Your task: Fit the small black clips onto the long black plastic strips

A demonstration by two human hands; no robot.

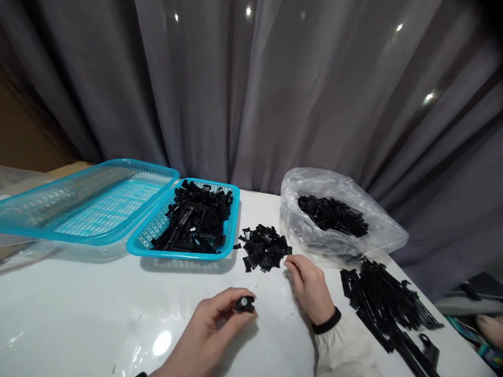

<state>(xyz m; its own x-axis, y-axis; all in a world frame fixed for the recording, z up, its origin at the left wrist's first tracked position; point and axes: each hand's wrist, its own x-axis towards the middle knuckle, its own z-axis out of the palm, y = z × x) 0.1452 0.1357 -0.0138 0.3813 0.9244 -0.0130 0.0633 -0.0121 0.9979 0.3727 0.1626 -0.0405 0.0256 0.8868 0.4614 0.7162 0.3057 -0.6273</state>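
Note:
My left hand [220, 324] pinches a small black plastic part [245, 304] between thumb and fingers, above the white table. A pale round spot shows on the end of the part that faces me. At the right edge of a heap of small black plastic pieces [265, 248] is my right hand [308, 285], its thumb and fingertips pressed together. Whether a piece sits between those fingertips cannot be made out. A black band circles the right wrist, below it a light sleeve.
A blue basket [135, 246] holds black plastic parts; left of it stands another blue basket [94, 240]. A clear plastic bag [383, 228] of black parts lies at the back right. Long black strips [387, 298] lie piled on the right of the white table [98, 309]. Grey curtains [259, 104] hang behind.

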